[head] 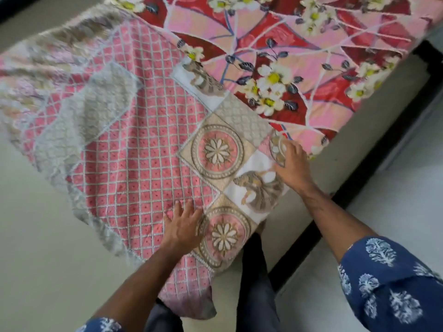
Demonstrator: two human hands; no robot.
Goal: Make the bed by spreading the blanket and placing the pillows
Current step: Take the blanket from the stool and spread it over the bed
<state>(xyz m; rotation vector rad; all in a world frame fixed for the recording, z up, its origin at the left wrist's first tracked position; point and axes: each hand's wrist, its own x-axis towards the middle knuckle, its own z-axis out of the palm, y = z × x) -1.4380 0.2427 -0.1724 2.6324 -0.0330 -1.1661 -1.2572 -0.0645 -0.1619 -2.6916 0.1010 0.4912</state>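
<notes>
Blanket: pink check with patchwork border, spread partly over the floral sheet, far side blurred, near end hanging off the bed toward the floor. Judged soft, limp, fairly light; best taken at edge or corners.
Left hand: fingers straight, flat on the blanket.
Right hand: pinching the border edge beside the sheet.

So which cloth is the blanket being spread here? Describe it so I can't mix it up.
Start at the bed, covered by a red and pink sheet with white flowers. The blanket hangs off its near corner, under both hands: left hand, right hand. Unlike the sheet, it has a pink white-lined grid and beige round medallion patches.
</notes>
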